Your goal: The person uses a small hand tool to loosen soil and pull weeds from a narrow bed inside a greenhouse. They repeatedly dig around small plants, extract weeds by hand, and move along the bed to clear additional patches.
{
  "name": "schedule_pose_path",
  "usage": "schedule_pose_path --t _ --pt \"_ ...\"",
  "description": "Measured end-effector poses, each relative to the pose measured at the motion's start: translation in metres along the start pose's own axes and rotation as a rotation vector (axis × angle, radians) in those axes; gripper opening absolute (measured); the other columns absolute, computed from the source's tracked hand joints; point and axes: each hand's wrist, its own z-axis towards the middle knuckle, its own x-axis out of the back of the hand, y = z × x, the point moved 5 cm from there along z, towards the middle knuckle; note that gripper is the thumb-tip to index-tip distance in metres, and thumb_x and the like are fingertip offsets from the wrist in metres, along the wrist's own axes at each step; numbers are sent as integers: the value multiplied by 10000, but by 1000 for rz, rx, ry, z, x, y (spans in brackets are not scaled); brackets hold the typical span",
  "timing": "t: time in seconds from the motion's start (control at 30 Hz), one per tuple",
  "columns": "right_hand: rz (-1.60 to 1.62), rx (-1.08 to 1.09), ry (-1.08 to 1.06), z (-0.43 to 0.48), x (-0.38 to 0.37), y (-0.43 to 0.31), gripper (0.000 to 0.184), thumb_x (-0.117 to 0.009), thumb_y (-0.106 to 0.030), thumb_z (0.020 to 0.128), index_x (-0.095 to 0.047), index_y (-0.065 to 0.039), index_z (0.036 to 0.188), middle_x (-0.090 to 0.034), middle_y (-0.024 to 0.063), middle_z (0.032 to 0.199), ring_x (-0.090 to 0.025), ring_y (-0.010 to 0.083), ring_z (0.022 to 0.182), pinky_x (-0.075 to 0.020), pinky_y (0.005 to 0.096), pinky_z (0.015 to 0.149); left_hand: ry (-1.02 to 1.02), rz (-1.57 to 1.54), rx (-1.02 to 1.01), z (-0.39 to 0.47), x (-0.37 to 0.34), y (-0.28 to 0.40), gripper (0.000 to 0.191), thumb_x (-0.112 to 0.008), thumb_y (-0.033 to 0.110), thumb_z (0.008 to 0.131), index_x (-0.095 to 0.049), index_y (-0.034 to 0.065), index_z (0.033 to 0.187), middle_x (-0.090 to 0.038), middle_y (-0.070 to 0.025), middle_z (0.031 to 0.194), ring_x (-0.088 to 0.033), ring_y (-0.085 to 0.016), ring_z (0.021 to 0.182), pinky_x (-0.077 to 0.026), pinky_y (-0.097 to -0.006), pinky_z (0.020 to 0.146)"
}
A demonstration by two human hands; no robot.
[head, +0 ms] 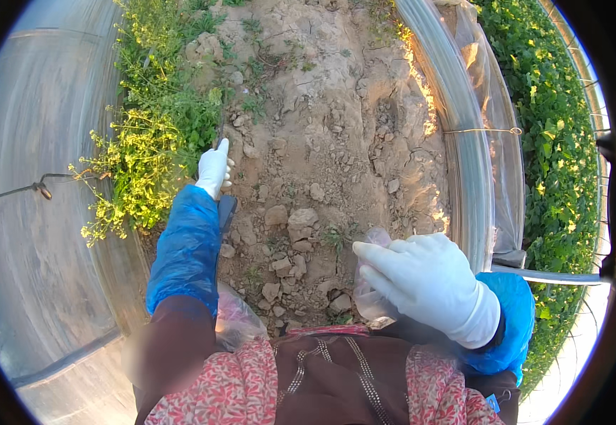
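My left hand, in a white glove and blue plastic sleeve cover, reaches forward at the edge of the yellow-flowering plants. Its fingers are curled around a thin, dark, long-handled tool; the grey-blue butt shows behind the wrist. The tool's far end is hard to make out against the leaves. Close to my body on the right, my right hand, gloved alike, pinches a clear, pinkish plastic bag. Some of the bag sticks out beyond the fingers; the palm side is hidden.
Dry, cloddy soil with loose stones runs ahead between two plastic-covered structures. Plastic sheeting rises at left, with a wire across it. At right lies rolled film, with leafy crops beyond.
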Motion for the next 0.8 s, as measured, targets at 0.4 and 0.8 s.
schedule_pose_path --t 0.4,0.8 --pt "-24 -28 37 -9 1 5 225 -637 -301 889 -650 -135 1040 -601 17 646 -615 244 603 -487 385 478 -24 42 -10 3 -10 0 614 -546 625 908 -613 48 711 -475 -9 579 -450 -153 423 -446 -338 398" --pt "13 -18 21 -12 9 10 273 -645 -261 882 -658 -137 1125 -634 55 678 -637 249 603 -482 384 542 -23 133 44 -34 4 -14 591 -520 624 921 -584 55 776 -481 -16 567 -442 -167 402 -431 -350 391"
